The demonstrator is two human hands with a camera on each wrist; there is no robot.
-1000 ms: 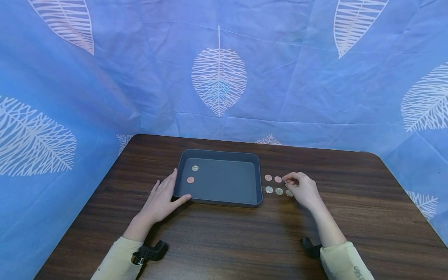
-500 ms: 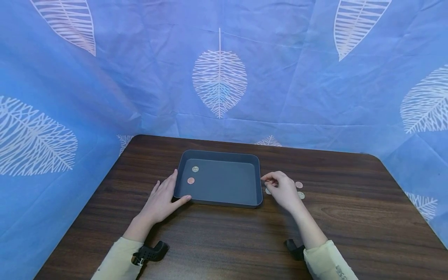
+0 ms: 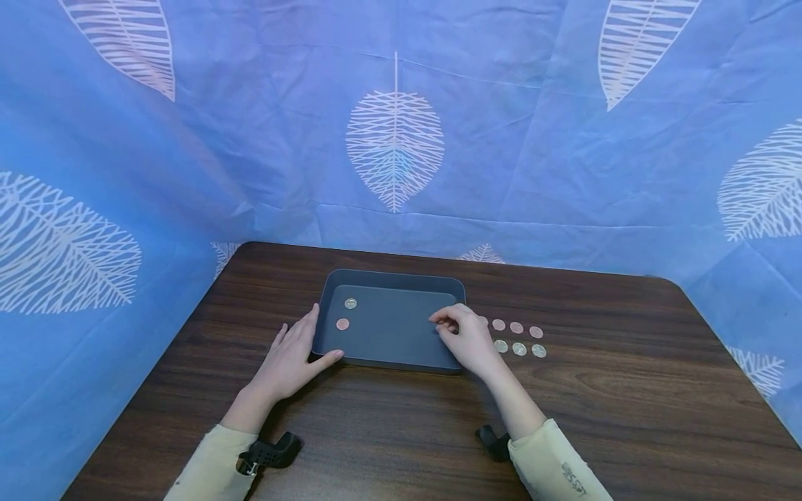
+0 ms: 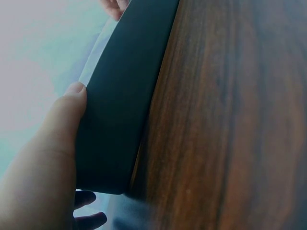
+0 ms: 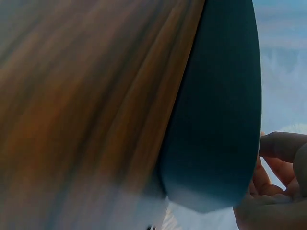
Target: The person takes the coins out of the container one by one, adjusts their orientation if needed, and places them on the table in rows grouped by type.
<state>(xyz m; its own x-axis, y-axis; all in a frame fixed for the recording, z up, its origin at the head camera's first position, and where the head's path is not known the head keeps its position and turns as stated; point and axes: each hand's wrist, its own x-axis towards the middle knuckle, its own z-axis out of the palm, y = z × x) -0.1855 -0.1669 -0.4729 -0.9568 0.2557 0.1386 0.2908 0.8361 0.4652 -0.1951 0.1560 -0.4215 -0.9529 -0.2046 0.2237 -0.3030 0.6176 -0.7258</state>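
Note:
My left hand (image 3: 288, 362) steadies the dark grey tray (image 3: 401, 363), straight fingers along its left side and thumb at the front rim. The thumb shows against the tray wall (image 4: 120, 105) in the left wrist view. A silver coin (image 3: 350, 303) and a copper coin (image 3: 342, 324) lie at the left inside the tray. My right hand (image 3: 468, 339) hovers over the tray's right side, thumb and fingertips pinched together on a coin mostly hidden by them. In the right wrist view its curled fingers (image 5: 283, 153) show beyond the tray wall.
Right of the tray, coins lie in two rows on the dark wooden table (image 3: 401, 431): copper coins (image 3: 516, 328) behind, silver coins (image 3: 519, 349) in front, partly covered by my right hand. A blue leaf-patterned cloth (image 3: 282, 139) hangs behind the table.
My right hand has moved left from above the coin rows, across the tray's right rim and over its inside. The left hand and the tray have stayed put.

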